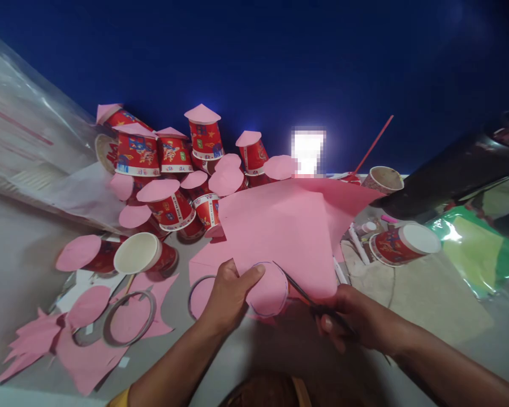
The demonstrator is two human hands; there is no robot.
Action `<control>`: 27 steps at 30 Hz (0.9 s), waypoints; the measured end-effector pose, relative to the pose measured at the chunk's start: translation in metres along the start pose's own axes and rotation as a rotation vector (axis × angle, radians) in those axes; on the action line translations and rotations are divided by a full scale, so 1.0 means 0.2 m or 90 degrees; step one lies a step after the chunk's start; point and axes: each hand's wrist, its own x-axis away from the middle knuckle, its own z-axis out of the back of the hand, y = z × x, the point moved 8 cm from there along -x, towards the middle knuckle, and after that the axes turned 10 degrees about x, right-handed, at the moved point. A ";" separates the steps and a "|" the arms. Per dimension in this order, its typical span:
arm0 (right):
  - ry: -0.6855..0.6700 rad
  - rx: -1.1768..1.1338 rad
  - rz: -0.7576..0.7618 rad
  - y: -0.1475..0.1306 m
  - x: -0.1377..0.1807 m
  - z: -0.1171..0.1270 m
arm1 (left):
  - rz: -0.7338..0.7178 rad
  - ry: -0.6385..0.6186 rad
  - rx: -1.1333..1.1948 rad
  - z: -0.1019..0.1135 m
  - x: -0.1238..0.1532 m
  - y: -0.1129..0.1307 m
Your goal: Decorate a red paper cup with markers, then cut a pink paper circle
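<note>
A large pink paper sheet (pixel 275 226) stands between my hands, with a round outline drawn near its lower edge. My left hand (pixel 229 294) pinches the sheet, its thumb resting on the partly cut pink circle (pixel 269 289). In my closed right hand (pixel 352 316) is a pair of dark scissors (pixel 299 285); the blades lie along the circle's right side. The scissors' handles are mostly hidden by my fingers. Just left of my left hand, a ring (pixel 190 297) lies on pink paper, partly covered.
Several red paper cups (pixel 138 152) with pink cone tops are piled at the back left. A tape-like ring (pixel 150 316) and pink scraps (pixel 36 336) lie at left. At right are a lidded red cup (pixel 394 246), a black arm-like object (pixel 449 169) and a green-yellow plastic packet (pixel 470 249).
</note>
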 end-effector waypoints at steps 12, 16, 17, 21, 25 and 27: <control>-0.033 0.039 0.002 -0.07 -0.04 -0.01 | 0.020 -0.070 0.022 0.01 -0.04 0.03; -0.028 0.019 -0.050 0.00 -0.01 -0.01 | -0.026 -0.081 -0.062 0.01 -0.03 0.09; -0.030 0.017 -0.066 0.01 0.00 -0.01 | -0.044 -0.082 -0.101 0.01 -0.03 0.11; -0.032 0.025 -0.098 0.02 0.02 -0.01 | -0.118 -0.091 -0.218 0.02 0.00 0.20; -0.043 0.059 -0.090 -0.01 0.03 -0.01 | -0.085 -0.157 -0.177 0.01 0.00 0.20; -0.047 0.092 -0.082 -0.02 0.04 -0.01 | -0.052 -0.181 -0.131 0.02 0.00 0.20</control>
